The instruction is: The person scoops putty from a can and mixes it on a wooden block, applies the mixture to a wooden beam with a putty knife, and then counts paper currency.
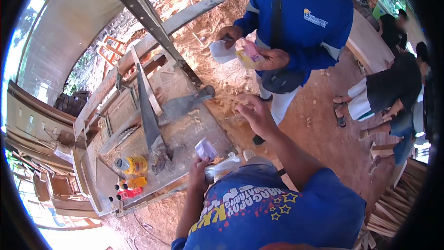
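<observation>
My left hand [200, 170] is closed on folded purple banknotes [206, 150], held up over the near edge of a dusty work table. Beside that hand, against my shirt, is a clear plastic bag [224, 166]. My right hand [255, 111] reaches forward with its fingers apart and nothing in them. Facing me stands a person in a blue long-sleeved shirt [305, 14]. One of this person's hands holds pink and yellowish notes [249, 53]; the other has a white paper [223, 52]. My right hand is below those notes, apart from them.
On the wooden work table [185, 132] lie a handsaw [147, 106], a wood strip [145, 81] and bottles of yellow [134, 164], orange and red liquid. A metal beam [148, 23] rises at its far side. Several people [393, 83] sit at the right, near stacked lumber [393, 208].
</observation>
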`<state>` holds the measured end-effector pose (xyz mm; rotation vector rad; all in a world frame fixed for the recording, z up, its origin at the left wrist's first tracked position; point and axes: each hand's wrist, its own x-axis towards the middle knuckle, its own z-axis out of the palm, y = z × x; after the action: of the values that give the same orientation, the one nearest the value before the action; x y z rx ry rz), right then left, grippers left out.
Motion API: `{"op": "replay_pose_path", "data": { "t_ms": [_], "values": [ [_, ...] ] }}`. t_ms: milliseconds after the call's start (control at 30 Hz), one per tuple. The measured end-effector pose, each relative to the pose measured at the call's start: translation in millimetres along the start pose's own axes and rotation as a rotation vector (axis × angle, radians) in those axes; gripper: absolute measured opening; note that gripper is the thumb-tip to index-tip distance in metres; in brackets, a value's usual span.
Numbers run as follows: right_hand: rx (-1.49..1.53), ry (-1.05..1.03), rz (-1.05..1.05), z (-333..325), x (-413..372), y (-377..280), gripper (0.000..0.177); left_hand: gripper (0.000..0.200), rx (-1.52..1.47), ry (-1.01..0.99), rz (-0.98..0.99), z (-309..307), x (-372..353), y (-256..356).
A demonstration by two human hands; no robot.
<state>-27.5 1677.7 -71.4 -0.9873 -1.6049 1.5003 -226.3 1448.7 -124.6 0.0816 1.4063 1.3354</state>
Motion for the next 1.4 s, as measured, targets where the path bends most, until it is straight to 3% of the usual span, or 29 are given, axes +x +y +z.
{"op": "replay_pose_path", "data": {
  "t_ms": [133, 200, 400, 567, 667, 900, 967, 1033, 1100, 1200, 1400],
  "values": [
    [-0.059, -0.385, 0.189, -6, -5, 80, 0.047, 0.022, 0.072, -0.082, -0.059, 33, 2, -5],
    [0.182, -0.436, 0.337, 7, -36, 77, 0.049, 0.025, 0.051, -0.097, -0.066, 49, 4, -14],
    [0.225, -0.5, 0.37, 11, -84, 73, 0.046, 0.031, 0.168, -0.137, -0.125, 70, -9, -15],
    [0.102, -0.275, 0.304, 15, -92, 101, 0.032, 0.038, 0.23, -0.276, -0.072, 61, -3, -13],
    [0.175, -0.158, 0.397, 11, -106, 48, 0.028, 0.041, 0.204, -0.331, -0.091, 48, -7, -14],
    [0.202, -0.11, 0.431, 69, -164, 67, 0.028, 0.039, 0.131, -0.423, -0.129, -18, -31, -27],
    [0.261, -0.073, 0.358, 100, -186, 76, 0.029, 0.034, 0.122, -0.448, -0.147, -31, -36, -30],
    [0.165, -0.091, 0.368, 114, -204, 75, 0.03, 0.028, 0.107, -0.469, -0.182, -42, -44, -35],
    [0.033, -0.094, 0.404, 121, -227, 78, 0.031, 0.024, 0.16, -0.513, -0.203, -53, -46, -46],
    [0.067, -0.029, 0.516, 122, -244, 30, 0.035, 0.022, 0.165, -0.538, -0.161, -59, -49, -57],
    [0.132, 0.049, 0.385, 119, -257, 41, 0.034, 0.022, 0.23, -0.559, -0.206, -51, -68, -45]
  ]
}}
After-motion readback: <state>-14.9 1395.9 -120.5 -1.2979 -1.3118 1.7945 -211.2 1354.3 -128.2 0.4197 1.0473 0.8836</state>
